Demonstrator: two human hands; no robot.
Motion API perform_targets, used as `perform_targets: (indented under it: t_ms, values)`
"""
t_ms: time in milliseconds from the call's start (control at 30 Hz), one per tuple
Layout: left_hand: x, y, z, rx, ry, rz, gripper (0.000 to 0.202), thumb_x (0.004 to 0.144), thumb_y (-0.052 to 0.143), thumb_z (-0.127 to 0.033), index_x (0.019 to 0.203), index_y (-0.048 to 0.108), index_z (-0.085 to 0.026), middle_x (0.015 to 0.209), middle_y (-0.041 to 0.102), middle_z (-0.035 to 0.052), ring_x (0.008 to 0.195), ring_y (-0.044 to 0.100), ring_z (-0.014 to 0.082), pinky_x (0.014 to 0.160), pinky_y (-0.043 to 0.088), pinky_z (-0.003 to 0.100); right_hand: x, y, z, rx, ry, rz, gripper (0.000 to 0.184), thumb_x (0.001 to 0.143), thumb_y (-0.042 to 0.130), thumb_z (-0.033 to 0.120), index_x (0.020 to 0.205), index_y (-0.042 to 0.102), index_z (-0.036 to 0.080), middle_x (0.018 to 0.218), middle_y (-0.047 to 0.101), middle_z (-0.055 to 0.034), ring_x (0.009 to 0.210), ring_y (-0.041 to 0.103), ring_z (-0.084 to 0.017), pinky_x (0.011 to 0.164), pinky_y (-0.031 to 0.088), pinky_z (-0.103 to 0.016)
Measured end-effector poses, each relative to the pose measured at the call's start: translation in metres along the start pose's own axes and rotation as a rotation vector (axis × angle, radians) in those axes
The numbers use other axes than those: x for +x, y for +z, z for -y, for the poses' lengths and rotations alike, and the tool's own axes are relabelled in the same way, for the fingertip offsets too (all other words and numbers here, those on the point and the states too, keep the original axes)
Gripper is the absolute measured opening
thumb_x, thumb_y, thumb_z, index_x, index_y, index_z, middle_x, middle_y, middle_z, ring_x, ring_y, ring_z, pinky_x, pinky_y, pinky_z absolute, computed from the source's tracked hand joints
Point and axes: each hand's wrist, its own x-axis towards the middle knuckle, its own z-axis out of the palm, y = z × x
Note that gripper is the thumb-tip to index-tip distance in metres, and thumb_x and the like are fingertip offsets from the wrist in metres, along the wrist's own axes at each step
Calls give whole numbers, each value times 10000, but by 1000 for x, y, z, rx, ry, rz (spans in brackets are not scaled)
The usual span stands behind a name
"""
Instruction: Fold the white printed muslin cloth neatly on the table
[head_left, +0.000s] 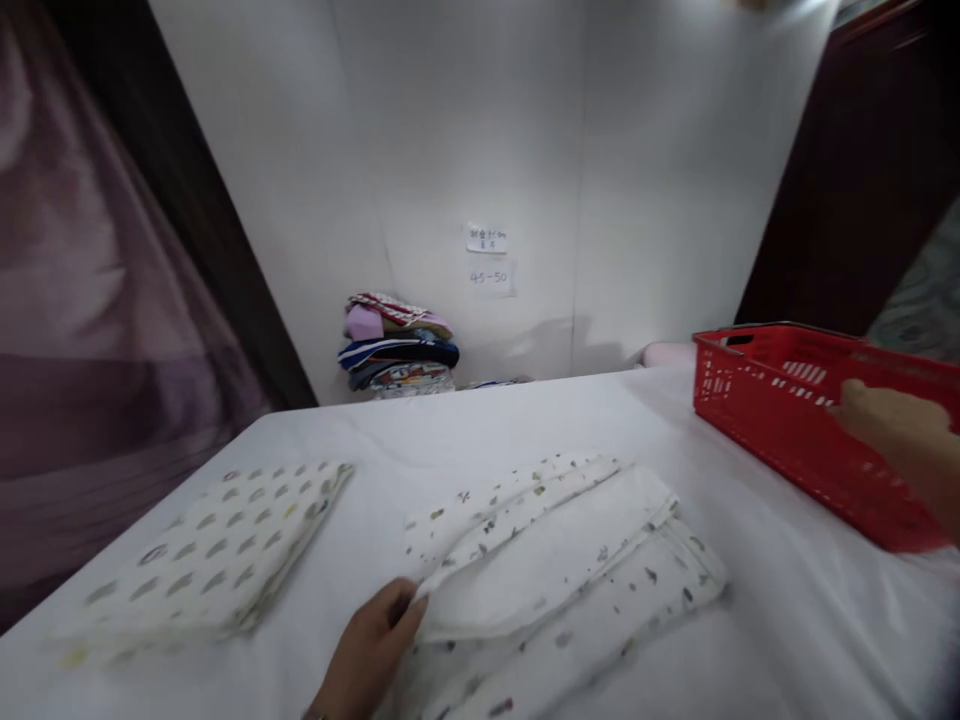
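My left hand (pixel 379 640) pinches the left edge of a white cloth (pixel 555 560) printed with small dark and greenish motifs. The cloth lies on the table in uneven, partly opened folds, one layer turned over another. At the right, my right hand (pixel 892 425) shows in front of a red plastic basket (pixel 787 425), smeared by motion, so its fingers cannot be made out. To the left of my left hand, a second cloth (pixel 217 550) with rows of grey heart-like marks lies folded flat.
A white sheet covers the table (pixel 480 435). Beyond its far edge, a pile of folded fabrics (pixel 401 345) stands against the pale wall. Two paper notes (pixel 491 275) are stuck there. A pinkish curtain (pixel 112 330) hangs on the left.
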Motion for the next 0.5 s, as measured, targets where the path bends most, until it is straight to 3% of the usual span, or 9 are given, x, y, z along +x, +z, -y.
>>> perform_targets:
  t_ms: [67, 133, 167, 233, 300, 400, 500]
  values:
    - [3, -1, -7, -103, -45, -20, 367, 735, 477, -530, 595, 411, -197, 535, 409, -49, 547, 418, 121, 551, 350, 223, -11, 5, 17, 2, -183, -129, 436, 817, 557, 309, 1189, 570, 82, 1157, 539, -278, 1069, 507, -387, 780, 384, -509]
    - [9, -2, -16, -234, -102, -36, 355, 731, 492, -519, 613, 404, -197, 502, 406, -62, 505, 423, 110, 534, 349, 219, -33, 20, 43, 140, -500, -180, 442, 850, 509, 345, 1221, 549, 108, 1261, 493, -220, 1153, 461, -335, 878, 381, -459]
    - [12, -1, -21, -300, -126, -42, 345, 726, 505, -510, 623, 407, -196, 491, 410, -67, 487, 430, 106, 525, 349, 216, -50, 31, 58, 246, -642, -120, 425, 870, 473, 358, 1209, 560, 116, 1257, 510, -190, 1140, 484, -298, 901, 395, -406]
    - [18, 1, -31, -427, -151, -54, 325, 718, 531, -489, 643, 422, -192, 470, 416, -75, 449, 431, 96, 495, 338, 207, -89, 52, 90, 419, -894, 151, 473, 875, 457, 432, 1253, 527, 158, 1203, 569, -139, 1060, 554, -248, 885, 443, -324]
    - [25, 1, -40, -554, -153, -63, 317, 714, 552, -471, 650, 428, -187, 443, 410, -81, 410, 406, 80, 456, 309, 192, -131, 72, 121, 519, -1113, 220, 521, 842, 503, 467, 1283, 504, 189, 1297, 498, -120, 1156, 491, -257, 959, 413, -360]
    - [34, -5, -50, -765, -126, -87, 320, 695, 597, -448, 654, 423, -182, 461, 419, -82, 397, 377, 56, 422, 288, 173, -178, 94, 153, 559, -1273, 138, 504, 839, 513, 413, 1303, 486, 219, 1371, 416, -107, 1255, 383, -279, 988, 379, -456]
    - [45, -15, -56, -923, -96, -153, 292, 677, 624, -398, 666, 430, -179, 525, 445, -71, 423, 399, 49, 421, 321, 169, -193, 103, 170, 607, -1299, 109, 340, 883, 426, 370, 1103, 634, 217, 1223, 560, -103, 1137, 504, -266, 926, 430, -450]
